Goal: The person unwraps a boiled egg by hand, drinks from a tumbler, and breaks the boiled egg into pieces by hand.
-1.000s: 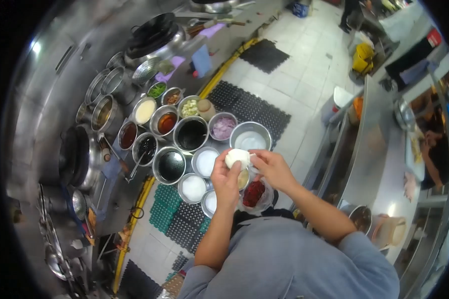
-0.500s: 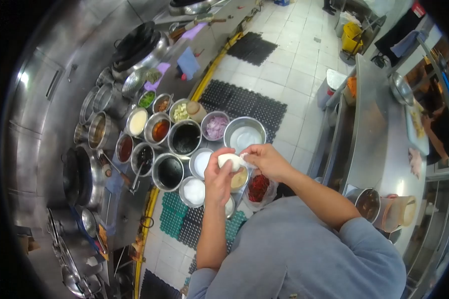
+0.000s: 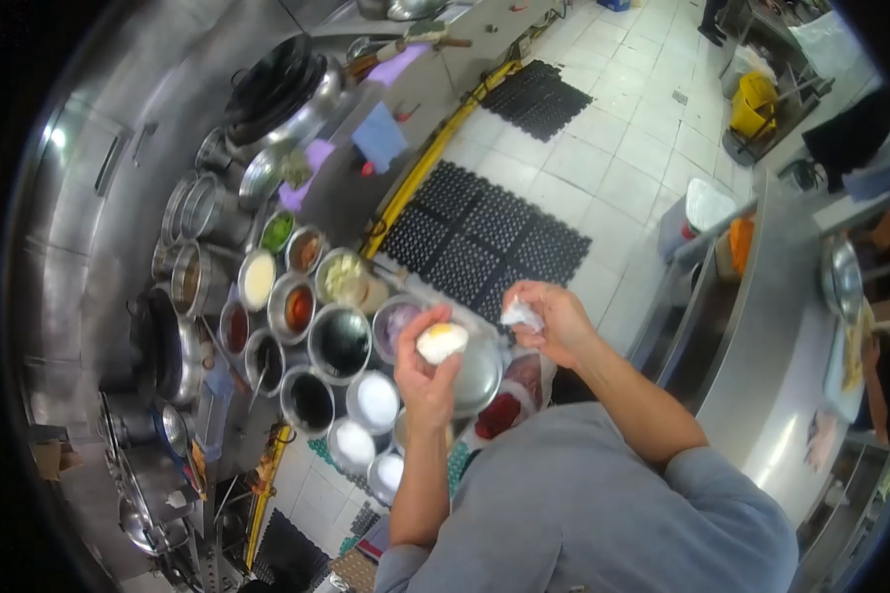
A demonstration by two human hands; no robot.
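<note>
My left hand (image 3: 427, 381) is closed around a peeled boiled egg (image 3: 443, 343), white and oval, with a yellow yolk patch showing at its top. To its right, my right hand (image 3: 556, 321) pinches a crumpled white piece (image 3: 521, 316); whether it is egg white or some other soft scrap I cannot tell. The two hands are apart, both above the seasoning containers. Just under the egg lie a wide metal bowl (image 3: 478, 374) and a bowl of chopped purple onion (image 3: 396, 324), partly hidden by my left hand.
Metal pots of dark sauce (image 3: 339, 342), white powder (image 3: 374, 400) and red oil (image 3: 291, 307) crowd the left. Beyond them stand woks (image 3: 279, 94) on the range. A steel counter (image 3: 732, 366) runs along the right, where another person's arm (image 3: 875, 390) shows. Black mats (image 3: 485, 237) cover floor tiles.
My hands have separated: the right has moved up and right with the white piece, while the left keeps the egg, now showing yellow. The camera view has shifted and turned.
</note>
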